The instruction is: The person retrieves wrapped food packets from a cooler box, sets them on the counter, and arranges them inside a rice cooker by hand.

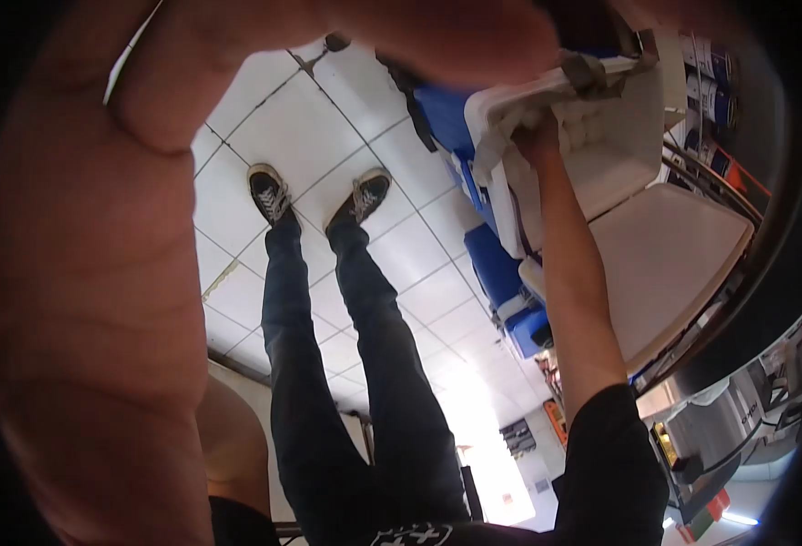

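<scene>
My left hand (101, 300) fills the left side and top of the view, very close to the lens and blurred. One finger stretches across the top, and I make out nothing held in it. My right hand (536, 144) reaches into an open white cooler box (624, 127), with its fingers curled and partly hidden in shadow. Rounded white lumps (578, 123) lie beside it inside the box, too unclear to name. What the right fingers grip, if anything, cannot be made out. The pale lid (660, 264) hangs open toward me.
Blue boxes (492, 264) stand along the left side of the cooler. My legs and dark shoes (272, 193) are on the white tiled floor (255, 118). Shelves with packaged goods (712, 91) are at the far right. A bright doorway (492, 455) shows at the bottom.
</scene>
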`<state>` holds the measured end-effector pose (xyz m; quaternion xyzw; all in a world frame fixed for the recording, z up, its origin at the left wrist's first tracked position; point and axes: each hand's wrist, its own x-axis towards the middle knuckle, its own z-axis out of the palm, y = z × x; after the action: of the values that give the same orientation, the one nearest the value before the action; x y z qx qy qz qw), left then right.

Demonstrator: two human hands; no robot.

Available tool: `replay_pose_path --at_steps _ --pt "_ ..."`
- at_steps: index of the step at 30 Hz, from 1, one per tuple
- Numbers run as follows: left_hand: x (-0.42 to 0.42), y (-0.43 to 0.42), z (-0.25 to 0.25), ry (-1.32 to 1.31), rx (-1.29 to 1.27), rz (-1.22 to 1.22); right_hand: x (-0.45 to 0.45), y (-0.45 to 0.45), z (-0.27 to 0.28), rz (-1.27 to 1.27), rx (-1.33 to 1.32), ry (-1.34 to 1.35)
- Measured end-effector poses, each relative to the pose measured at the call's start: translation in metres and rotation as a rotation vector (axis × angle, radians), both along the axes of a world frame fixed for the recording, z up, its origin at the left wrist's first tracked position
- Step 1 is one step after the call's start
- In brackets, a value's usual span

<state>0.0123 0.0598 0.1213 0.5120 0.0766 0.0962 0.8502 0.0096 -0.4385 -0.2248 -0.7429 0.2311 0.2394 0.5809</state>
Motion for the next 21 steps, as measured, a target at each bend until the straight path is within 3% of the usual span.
replay_pose_path --at_steps 7,11,14,15,17,20,21 --pt "-0.025 -0.017 -0.015 0.066 -0.067 -0.081 -0.007 -0.009 0.03 -0.596 0.731 0.319" --pt "-0.041 -0.04 -0.051 0.097 -0.032 -0.392 -0.016 -0.011 -0.002 -0.547 0.678 0.381" --pt "-0.077 -0.063 -0.075 0.371 0.153 -0.355 -0.021 0.017 0.027 0.487 -0.484 -0.304" --pt "-0.088 -0.065 -0.081 0.407 0.201 -0.423 -0.021 0.022 0.029 0.452 -0.436 -0.354" --pt "-0.107 -0.069 -0.089 0.461 0.238 -0.527 -0.017 0.034 0.05 0.367 -0.413 -0.176" --pt "-0.119 -0.072 -0.094 0.503 0.223 -0.606 -0.012 0.029 0.05 0.325 -0.313 -0.11" --pt "-0.121 -0.073 -0.095 0.508 0.232 -0.622 -0.011 0.026 0.043 0.193 -0.112 -0.048"
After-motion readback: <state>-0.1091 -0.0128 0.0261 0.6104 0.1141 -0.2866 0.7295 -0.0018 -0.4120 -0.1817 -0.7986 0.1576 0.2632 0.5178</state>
